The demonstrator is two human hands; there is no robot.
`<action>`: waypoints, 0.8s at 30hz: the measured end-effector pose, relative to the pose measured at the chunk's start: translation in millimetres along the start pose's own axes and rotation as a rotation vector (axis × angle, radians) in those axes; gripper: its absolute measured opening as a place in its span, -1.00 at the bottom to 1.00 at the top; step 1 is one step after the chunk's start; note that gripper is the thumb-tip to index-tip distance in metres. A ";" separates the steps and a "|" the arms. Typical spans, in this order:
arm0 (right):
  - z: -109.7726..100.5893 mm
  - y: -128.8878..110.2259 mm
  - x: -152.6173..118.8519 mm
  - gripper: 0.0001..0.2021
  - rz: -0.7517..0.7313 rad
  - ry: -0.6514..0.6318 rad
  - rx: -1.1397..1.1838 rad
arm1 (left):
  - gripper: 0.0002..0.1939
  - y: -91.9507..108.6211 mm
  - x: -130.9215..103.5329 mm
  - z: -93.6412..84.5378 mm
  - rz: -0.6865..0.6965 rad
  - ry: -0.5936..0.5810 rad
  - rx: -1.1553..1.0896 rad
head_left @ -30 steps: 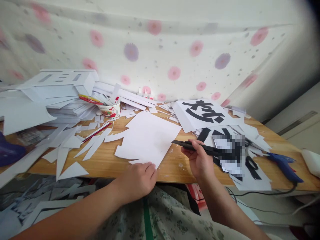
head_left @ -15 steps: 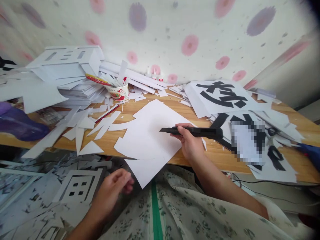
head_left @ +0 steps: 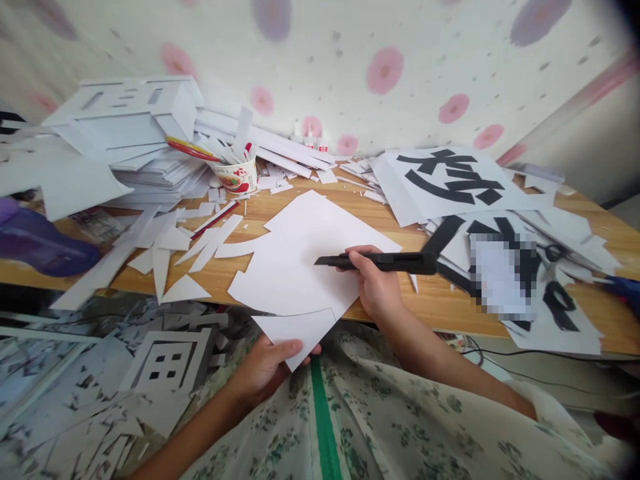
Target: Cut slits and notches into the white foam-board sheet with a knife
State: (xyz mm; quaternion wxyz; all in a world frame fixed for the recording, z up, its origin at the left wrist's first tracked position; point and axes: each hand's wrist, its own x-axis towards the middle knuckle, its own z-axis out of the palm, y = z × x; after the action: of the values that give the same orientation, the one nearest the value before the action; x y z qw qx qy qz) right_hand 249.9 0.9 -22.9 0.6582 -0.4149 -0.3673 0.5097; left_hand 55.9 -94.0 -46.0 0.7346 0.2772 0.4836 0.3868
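A large white sheet of card [head_left: 300,260] with an irregular cut outline lies on the wooden table. Its near corner piece [head_left: 295,330] projects past the table's front edge, almost cut apart along a curved line; whether it is still joined at the right I cannot tell. My left hand [head_left: 273,363] grips that corner, thumb on top and fingers beneath. My right hand [head_left: 377,280] is closed around a black utility knife [head_left: 395,261], held nearly level above the sheet with its blade pointing left.
A paper cup [head_left: 235,177] of tools stands at the back, beside stacked white card pieces [head_left: 150,173]. Card strips [head_left: 160,260] and a purple object [head_left: 45,240] lie left. Sheets with black characters [head_left: 450,180] and scissors [head_left: 553,260] lie right. Offcuts cover the floor [head_left: 75,413].
My left hand has moved right and taken hold of the sheet's near corner, which now sits slightly raised. The right hand keeps the knife in nearly the same place.
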 end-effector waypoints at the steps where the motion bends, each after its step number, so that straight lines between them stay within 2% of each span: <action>1: 0.3 0.6 -0.6 -0.86 0.000 -0.004 -0.015 | -0.59 -1.9 0.7 -1.4 0.013 -0.006 0.022; 14: -1.9 2.9 -3.0 -0.84 0.004 0.021 -0.021 | -0.66 -10.6 11.4 -18.0 0.093 -0.083 0.245; 20: -1.2 6.8 -1.8 -0.86 0.006 0.057 -0.055 | -0.53 -15.2 15.0 -21.1 0.122 -0.063 0.274; 24: -1.9 7.2 0.2 -0.85 0.011 0.063 -0.065 | -0.50 -13.1 6.1 -31.6 0.094 -0.058 0.320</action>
State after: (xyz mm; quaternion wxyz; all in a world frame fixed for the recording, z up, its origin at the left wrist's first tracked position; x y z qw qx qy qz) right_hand 249.1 1.7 -30.3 0.6526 -0.4539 -0.3605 0.4880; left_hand 32.0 -95.0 -71.3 0.6756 0.4242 0.5042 0.3307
